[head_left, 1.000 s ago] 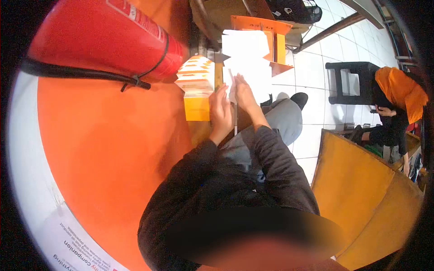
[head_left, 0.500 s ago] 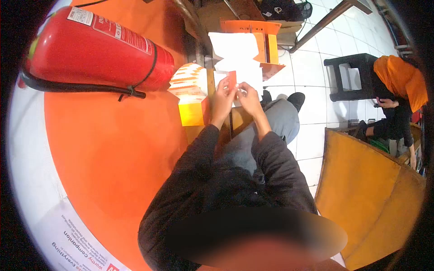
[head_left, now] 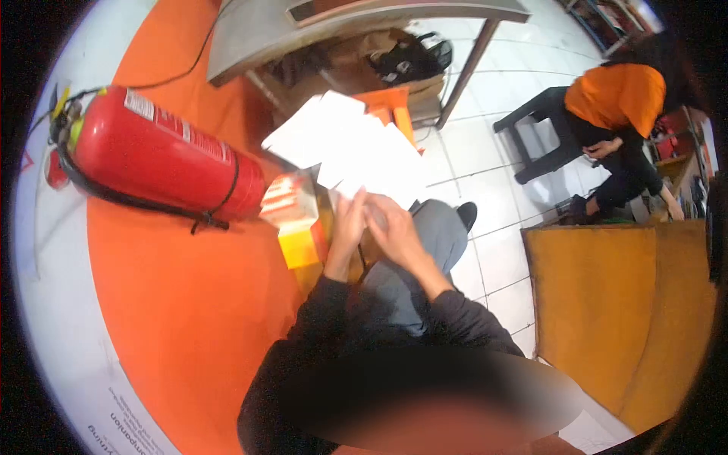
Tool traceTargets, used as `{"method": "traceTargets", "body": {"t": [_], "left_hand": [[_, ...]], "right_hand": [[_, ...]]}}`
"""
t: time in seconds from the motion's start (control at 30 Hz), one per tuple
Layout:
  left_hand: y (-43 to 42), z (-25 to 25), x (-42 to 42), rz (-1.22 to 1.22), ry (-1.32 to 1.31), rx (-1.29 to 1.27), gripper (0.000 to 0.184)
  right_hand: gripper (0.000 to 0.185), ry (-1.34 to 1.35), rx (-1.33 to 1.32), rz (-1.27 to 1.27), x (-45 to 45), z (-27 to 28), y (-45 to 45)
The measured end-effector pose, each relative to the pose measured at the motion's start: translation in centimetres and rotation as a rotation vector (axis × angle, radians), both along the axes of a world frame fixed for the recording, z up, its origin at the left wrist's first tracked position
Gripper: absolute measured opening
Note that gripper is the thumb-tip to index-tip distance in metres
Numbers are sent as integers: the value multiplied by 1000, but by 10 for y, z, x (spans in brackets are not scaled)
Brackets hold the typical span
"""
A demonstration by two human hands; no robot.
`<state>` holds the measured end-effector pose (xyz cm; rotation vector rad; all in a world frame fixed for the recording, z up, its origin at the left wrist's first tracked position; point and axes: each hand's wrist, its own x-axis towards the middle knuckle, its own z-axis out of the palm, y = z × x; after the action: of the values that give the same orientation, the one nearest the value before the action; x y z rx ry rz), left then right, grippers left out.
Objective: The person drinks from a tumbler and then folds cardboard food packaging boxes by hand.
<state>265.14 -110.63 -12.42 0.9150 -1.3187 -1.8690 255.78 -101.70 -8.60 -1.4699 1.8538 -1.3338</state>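
Bright white card sheets (head_left: 379, 152), partly overexposed, spread out just beyond my hands. My left hand (head_left: 348, 227) has its fingers closed at the near edge of the white card. Close beside it, my right hand (head_left: 394, 231) has its fingers bent toward the left fingertips. What lies between the fingertips is too washed out to make out. To the left of my hands stands a stack of folded orange-and-white cards (head_left: 288, 199) above a yellow box (head_left: 301, 246). An orange box (head_left: 390, 102) shows behind the white card.
A red fire extinguisher (head_left: 171, 155) lies at the left by an orange surface (head_left: 189, 296). A table (head_left: 364, 17) stands ahead, with a black bag (head_left: 409, 59) beneath. On the right are a co-worker (head_left: 618, 98), a black stool (head_left: 531, 133) and a yellow-brown panel (head_left: 599, 303).
The view has tilted up and turned, showing more of the table. The small red piece that was between my fingers half a second ago is no longer visible. The white card now appears spread wider.
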Motion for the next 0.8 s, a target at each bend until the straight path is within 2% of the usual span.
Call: {"method": "traceTargets", "body": {"t": [0.03, 0.1, 0.13, 0.17, 0.2, 0.27, 0.3, 0.37, 0.4, 0.43, 0.5, 0.53, 0.63, 0.73, 0.77, 0.8], "left_hand": [[2, 1, 0, 108, -26, -104, 30], [13, 30, -2, 26, -143, -274, 30], [20, 48, 0, -8, -210, -356, 31], [29, 66, 3, -148, -274, -521, 36], [36, 66, -2, -131, -319, -722, 38], [52, 65, -12, -84, -408, -1119, 48], [56, 69, -9, -171, -457, -1143, 60], [67, 89, 1, -287, -310, -904, 58], [72, 100, 5, -344, -236, -783, 58], [73, 108, 8, -417, -203, -535, 56], [67, 123, 19, -591, 11, -511, 53], [65, 128, 22, -678, 118, -494, 52], [68, 120, 17, -535, 52, -882, 42], [94, 76, -4, -131, 324, -692, 31], [109, 89, -5, -30, 270, -578, 23], [117, 94, -5, -26, 272, -534, 21]], "right_hand": [[29, -189, -19, -29, -1, 12, 3], [31, -581, -62, -61, -1, 35, 11], [32, -626, -89, -85, -2, 44, 15], [33, -676, -111, -105, -1, 51, 19], [35, -729, -129, -121, 1, 56, 24], [28, -615, -75, -244, 4, 56, 34], [27, -565, -39, -282, -2, 50, 40], [21, -486, 40, -328, -11, 58, 55], [21, -559, -42, -313, -11, 59, 61], [22, -630, -125, -296, -9, 59, 69], [22, -749, -267, -288, -6, 67, 80], [22, -744, -257, -264, -7, 67, 86], [20, -742, -248, -211, -3, 71, 103], [22, -680, -198, -108, 10, 80, 118], [23, -603, -164, -100, 12, 79, 120], [24, -525, -133, -91, 14, 81, 122]]}}
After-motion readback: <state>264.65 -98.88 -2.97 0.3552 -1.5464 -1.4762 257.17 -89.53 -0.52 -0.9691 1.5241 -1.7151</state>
